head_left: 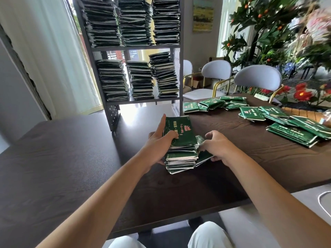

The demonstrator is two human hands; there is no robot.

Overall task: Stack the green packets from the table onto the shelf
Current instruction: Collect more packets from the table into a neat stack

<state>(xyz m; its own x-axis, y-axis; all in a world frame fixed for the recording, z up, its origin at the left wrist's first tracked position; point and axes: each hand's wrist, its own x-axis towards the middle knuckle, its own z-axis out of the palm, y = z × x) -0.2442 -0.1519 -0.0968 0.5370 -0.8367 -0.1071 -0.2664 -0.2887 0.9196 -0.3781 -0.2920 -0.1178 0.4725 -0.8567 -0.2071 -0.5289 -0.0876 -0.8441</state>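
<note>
In the head view, a stack of green packets (180, 151) is held on the dark surface (71, 158) by the left hand (159, 142), thumb curled over the top packet. The stack's right side is gripped by the right hand (215, 145) with curled fingers (209, 136). Loose packets (279, 120) are scattered far right, and the shelf (136, 48) behind is filled with stacks.

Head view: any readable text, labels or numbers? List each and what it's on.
Top packet of the stack held by left hand and right hand: pale printed characters and a logo, too blurred to read.
Loose packets on the table: same print, too small.
Shelf stacks: only edges show, no text.
Wall painting: none.
</note>
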